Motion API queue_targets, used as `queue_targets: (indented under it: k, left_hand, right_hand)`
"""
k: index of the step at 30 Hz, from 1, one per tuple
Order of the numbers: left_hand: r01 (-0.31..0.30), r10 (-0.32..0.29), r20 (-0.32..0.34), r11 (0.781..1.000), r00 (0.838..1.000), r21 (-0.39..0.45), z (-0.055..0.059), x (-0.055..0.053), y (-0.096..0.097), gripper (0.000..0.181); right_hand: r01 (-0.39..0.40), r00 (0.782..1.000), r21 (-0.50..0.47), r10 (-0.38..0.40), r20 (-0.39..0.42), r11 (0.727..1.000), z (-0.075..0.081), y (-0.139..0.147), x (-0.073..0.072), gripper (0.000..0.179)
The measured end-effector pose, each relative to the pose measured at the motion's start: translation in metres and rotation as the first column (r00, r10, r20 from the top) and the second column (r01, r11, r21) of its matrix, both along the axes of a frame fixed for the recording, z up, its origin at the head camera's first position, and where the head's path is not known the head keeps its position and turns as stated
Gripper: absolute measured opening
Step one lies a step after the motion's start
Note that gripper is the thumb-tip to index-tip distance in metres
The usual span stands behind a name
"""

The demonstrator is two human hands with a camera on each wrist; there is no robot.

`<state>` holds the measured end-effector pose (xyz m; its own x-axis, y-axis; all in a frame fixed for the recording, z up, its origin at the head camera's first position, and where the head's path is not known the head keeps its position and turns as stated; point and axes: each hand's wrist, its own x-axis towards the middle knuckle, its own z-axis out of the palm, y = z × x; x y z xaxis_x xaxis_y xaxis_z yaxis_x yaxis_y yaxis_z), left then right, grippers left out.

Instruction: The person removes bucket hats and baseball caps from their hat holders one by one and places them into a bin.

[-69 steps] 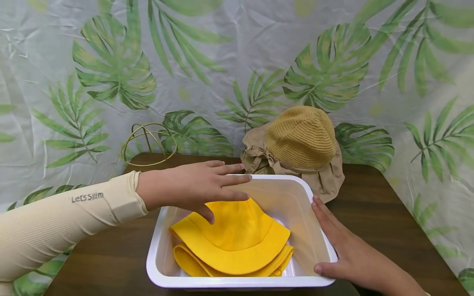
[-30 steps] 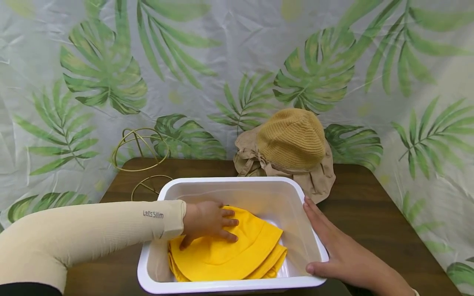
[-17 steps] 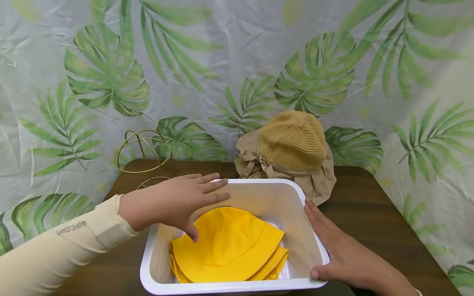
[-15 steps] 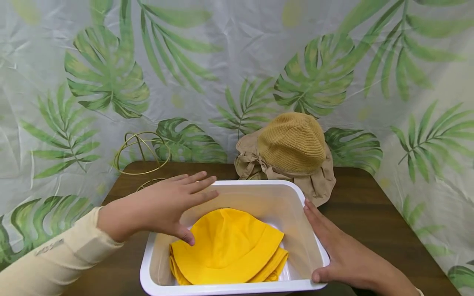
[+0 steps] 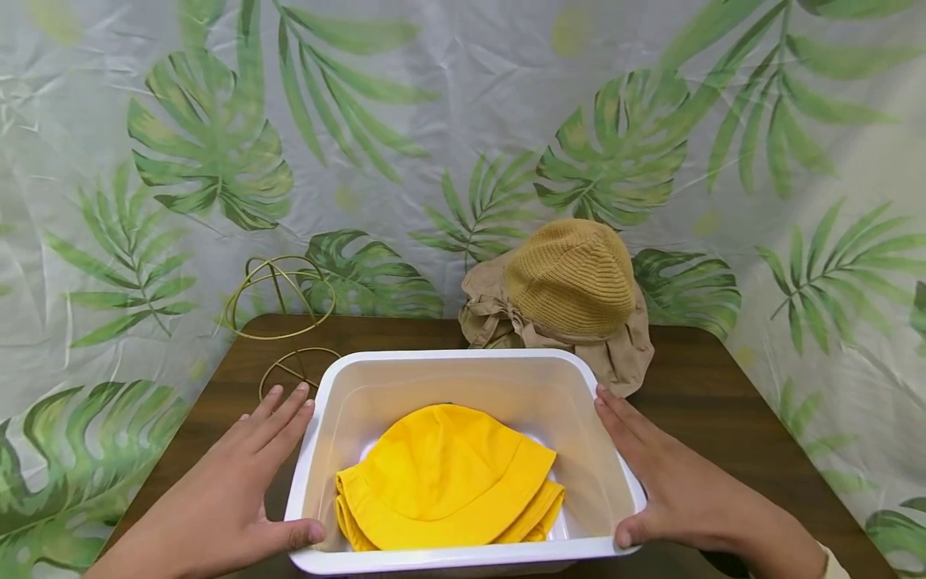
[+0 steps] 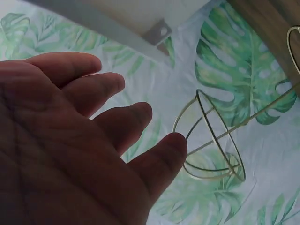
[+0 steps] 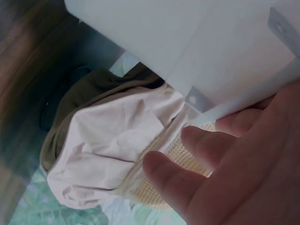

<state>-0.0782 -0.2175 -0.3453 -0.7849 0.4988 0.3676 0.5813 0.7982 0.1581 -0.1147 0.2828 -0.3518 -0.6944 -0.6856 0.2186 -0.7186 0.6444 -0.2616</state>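
A white plastic bin (image 5: pixel 463 555) stands at the table's front, with folded yellow hats (image 5: pixel 448 474) stacked inside, brims toward me. Beside its left wall is my left hand (image 5: pixel 231 490), fingers extended and thumb tip at the front left corner; whether it touches the rim I cannot tell. In the left wrist view, a gap shows between those fingers (image 6: pixel 126 124) and the bin. My right hand (image 5: pixel 687 482) rests along the right rim, fingers straight, thumb at the front corner. In the right wrist view its fingertips lie by the bin's underside rim (image 7: pixel 262 96).
Behind the bin, a tan sun hat (image 5: pixel 571 281) with a knitted crown and a cloth bow sits on the dark wooden table (image 5: pixel 694 386). A gold wire hat stand (image 5: pixel 278 297) rises at the back left. A leaf-print curtain (image 5: pixel 463 121) hangs behind.
My left hand went down onto the yellow hats, lifted off again, and moved left and down to the bin's left side. The right hand has stayed on the right rim.
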Motion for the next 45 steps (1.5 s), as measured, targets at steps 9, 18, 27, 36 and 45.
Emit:
queue_targets:
  k: [9,18,27,36,45]
  left_hand:
    - [-0.025,0.029,0.068,0.998,0.997,-0.056,-0.003,0.001,0.007,0.115]
    - [-0.016,0.021,0.038,0.993,0.999,-0.12,0.002,0.0,0.018,0.125]
    - [-0.046,0.05,0.029,0.99,0.998,-0.134,0.001,0.002,0.023,0.124]
    - [-0.048,0.052,0.037,0.994,0.998,-0.103,-0.001,0.003,0.025,0.124]
    - [-0.037,0.041,0.052,0.996,0.998,-0.08,-0.004,0.002,0.02,0.123]
  right_hand:
    - [0.048,0.995,0.125,-0.036,-0.096,0.991,0.007,-0.004,-0.001,0.127]
    - [0.096,0.988,0.208,-0.068,-0.137,0.973,0.012,-0.002,0.002,0.129]
    - [0.08,0.991,0.168,-0.061,-0.117,0.983,0.012,-0.002,0.003,0.128]
    - [-0.005,0.999,0.082,0.009,-0.054,0.997,0.023,0.011,-0.014,0.112]
    - [0.046,0.979,-0.115,-0.068,-0.194,0.992,0.059,0.032,-0.079,0.085]
